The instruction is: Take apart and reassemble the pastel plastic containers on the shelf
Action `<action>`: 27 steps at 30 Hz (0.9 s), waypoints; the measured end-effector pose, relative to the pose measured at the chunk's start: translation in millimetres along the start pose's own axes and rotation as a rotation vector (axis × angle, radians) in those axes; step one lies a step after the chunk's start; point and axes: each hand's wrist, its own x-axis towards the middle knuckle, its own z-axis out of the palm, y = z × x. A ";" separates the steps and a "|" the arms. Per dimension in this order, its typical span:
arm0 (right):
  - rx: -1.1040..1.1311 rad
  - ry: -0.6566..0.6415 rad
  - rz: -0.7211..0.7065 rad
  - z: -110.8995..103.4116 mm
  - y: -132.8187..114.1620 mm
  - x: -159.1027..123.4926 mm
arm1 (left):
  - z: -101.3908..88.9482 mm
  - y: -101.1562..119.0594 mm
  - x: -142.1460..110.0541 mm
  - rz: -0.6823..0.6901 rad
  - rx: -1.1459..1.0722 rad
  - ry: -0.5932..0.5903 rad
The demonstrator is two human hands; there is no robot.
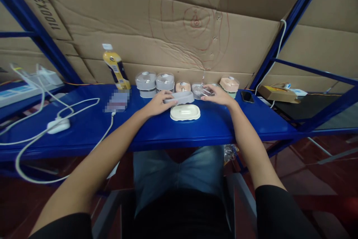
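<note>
My left hand [160,103] grips the left end of a grey oval container [183,98], its thumb and fingers on the rim. My right hand [220,96] is closed at the edge of a clear plastic lid [198,91], to the right of the grey container. Just in front of the grey container, a cream oval tray [185,112] with a wavy edge lies on the blue table [156,130]. Part of the clear lid is hidden behind my right fingers.
Lidded grey boxes [145,84], a peach box [182,86] and a peach-and-green box [229,84] line the cardboard wall. A drink bottle [116,68] stands left, near white cables [75,103]. A black phone [247,97] lies right, by a blue frame post.
</note>
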 end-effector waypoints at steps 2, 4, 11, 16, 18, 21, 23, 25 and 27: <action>-0.001 0.000 0.018 -2.5 -0.6 -1.2 | -6.3 -4.4 0.3 -0.024 0.025 -0.013; -0.005 -0.004 0.028 -2.8 -0.9 -1.8 | -7.3 -4.4 -0.5 -0.020 0.028 -0.042; 0.037 0.007 -0.121 7.3 -8.9 -0.6 | 15.8 13.8 -3.9 0.115 -0.044 -0.035; 0.083 -0.160 -0.289 24.5 -29.0 -3.0 | 28.5 19.7 -5.7 0.123 -0.117 -0.074; 0.053 -0.199 -0.335 34.2 -35.7 -2.7 | 31.0 21.7 -6.4 0.143 -0.145 -0.076; -0.005 -0.205 -0.362 47.1 -40.1 0.4 | 33.3 25.2 -7.4 0.156 -0.138 -0.086; -0.025 -0.210 -0.371 52.2 -40.2 2.6 | 34.5 26.8 -7.7 0.166 -0.126 -0.093; -0.038 -0.218 -0.384 54.3 -39.9 3.6 | 35.4 27.1 -8.0 0.177 -0.118 -0.097; -0.057 -0.222 -0.386 54.5 -40.4 3.0 | 36.0 26.6 -8.2 0.177 -0.113 -0.100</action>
